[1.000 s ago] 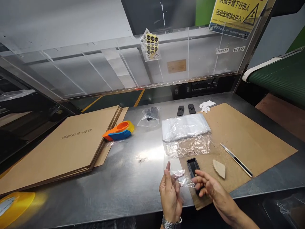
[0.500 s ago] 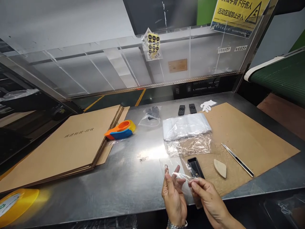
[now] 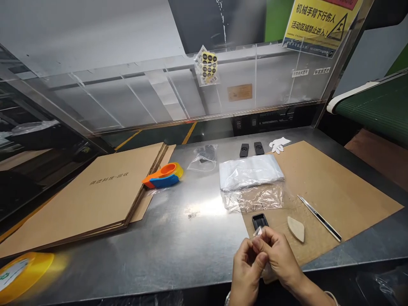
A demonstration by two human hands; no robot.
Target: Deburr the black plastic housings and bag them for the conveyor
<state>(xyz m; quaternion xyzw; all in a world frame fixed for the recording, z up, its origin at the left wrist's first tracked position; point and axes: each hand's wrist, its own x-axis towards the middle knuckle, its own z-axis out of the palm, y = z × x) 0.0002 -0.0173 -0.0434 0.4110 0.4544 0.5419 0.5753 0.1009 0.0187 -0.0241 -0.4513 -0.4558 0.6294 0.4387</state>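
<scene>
My left hand [image 3: 247, 268] and my right hand [image 3: 278, 255] meet at the front edge of the steel table, fingers closed together. Between them is a clear plastic bag [image 3: 259, 232], mostly hidden by the fingers; a small crumpled part shows above them. Just beyond lies a black plastic tray-like part [image 3: 260, 220], its near end covered by my right hand. A tan quarter-round piece [image 3: 296, 229] rests on the cardboard sheet to the right, beside a slim utility knife [image 3: 319, 218]. Farther back is a stack of clear plastic bags [image 3: 251, 172].
Flat cardboard [image 3: 108, 191] is stacked at the left, with an orange and blue tape dispenser [image 3: 164, 176] at its edge. A yellow tape roll [image 3: 30, 272] is front left. Two black parts [image 3: 244, 150] and a white glove [image 3: 279, 145] lie at the back. A bagged dark item [image 3: 204, 157] sits left of them.
My left hand was spread behind the opened-out clear bag; it has moved right and closed against my right hand. The bag is now bunched between them, and the hands cover more of the black part.
</scene>
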